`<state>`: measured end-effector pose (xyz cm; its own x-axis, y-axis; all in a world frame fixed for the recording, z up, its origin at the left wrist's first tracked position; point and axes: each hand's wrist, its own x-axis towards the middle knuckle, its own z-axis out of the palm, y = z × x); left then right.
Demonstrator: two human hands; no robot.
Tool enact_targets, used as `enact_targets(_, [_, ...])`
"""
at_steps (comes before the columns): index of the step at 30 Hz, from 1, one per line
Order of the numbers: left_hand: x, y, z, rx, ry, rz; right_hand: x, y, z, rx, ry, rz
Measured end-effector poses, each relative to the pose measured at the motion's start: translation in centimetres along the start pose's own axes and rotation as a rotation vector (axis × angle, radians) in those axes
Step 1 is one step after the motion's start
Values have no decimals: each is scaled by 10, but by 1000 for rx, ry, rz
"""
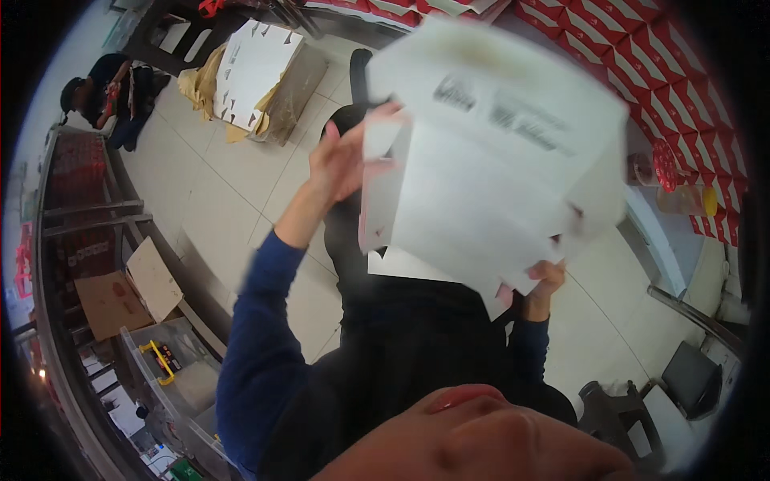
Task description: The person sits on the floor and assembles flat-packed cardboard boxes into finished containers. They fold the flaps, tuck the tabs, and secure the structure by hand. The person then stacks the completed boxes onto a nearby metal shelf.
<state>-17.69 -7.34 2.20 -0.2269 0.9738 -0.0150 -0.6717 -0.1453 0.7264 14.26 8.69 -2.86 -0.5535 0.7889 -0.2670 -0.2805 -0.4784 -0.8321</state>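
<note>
A white cardboard box [481,192], partly folded and blurred by motion, is held up in front of me over my lap. Dark print runs across its upper part. On its left side, my left hand [345,160] grips the side flap, with the fingers reaching over it and the thumb raised. My right hand [548,278] grips the lower right corner, its fingers curled round the edge and partly hidden by the card. Beneath the box, another white cardboard piece [409,266] shows across my dark-clothed legs.
A stack of flat white cardboard blanks [261,68] in torn brown wrapping stands ahead. Red and white boxes [626,56] are piled at the far right, near jars [682,199]. Left are an open brown carton [120,301], a clear plastic bin [192,385] and another person [112,100]. A dark stool [622,417] stands lower right.
</note>
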Motion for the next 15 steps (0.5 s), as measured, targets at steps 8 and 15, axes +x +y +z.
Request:
enact_targets(8, [-41, -68, -31, -1054, 38, 174, -6, 77, -85, -1, -275, 302])
enact_targets(15, [-19, -13, -44, -263, -94, 26, 45, 30, -21, 514, -297, 321])
